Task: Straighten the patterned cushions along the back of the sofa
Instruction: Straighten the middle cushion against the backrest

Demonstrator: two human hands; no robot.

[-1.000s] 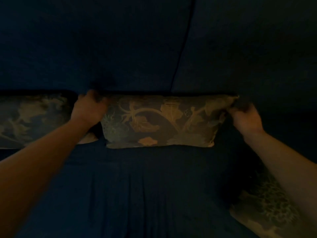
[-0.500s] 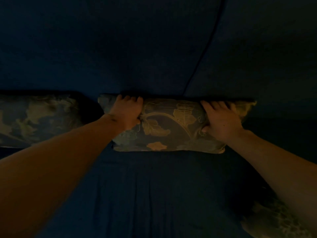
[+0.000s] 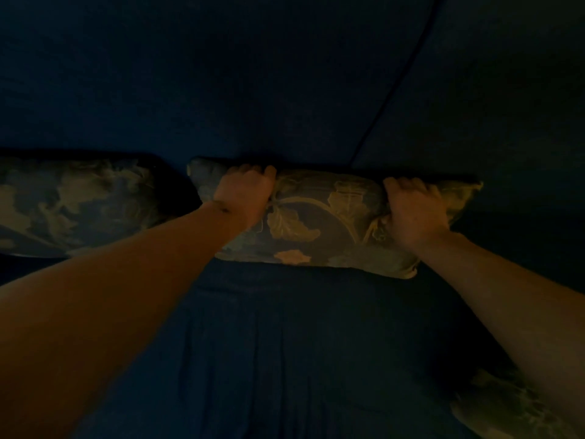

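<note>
A patterned cushion (image 3: 319,223) with pale leaf shapes stands against the dark blue sofa back (image 3: 253,90), in the middle of the view. My left hand (image 3: 245,193) is curled over its top edge near the left end. My right hand (image 3: 413,207) clutches its top edge near the right end, bunching the fabric. A second patterned cushion (image 3: 72,204) leans against the back at the far left, a small gap apart. A third patterned cushion (image 3: 503,410) lies on the seat at the bottom right, partly hidden by my right arm.
The dark blue sofa seat (image 3: 300,359) spreads below the cushions, with soft folds in its cover. A seam (image 3: 395,83) between two back panels runs up to the right. The scene is very dim.
Both hands moved from the cushion's outer corners inward onto its top edge. The middle cushion shifted to the right, opening a gap to the left cushion.
</note>
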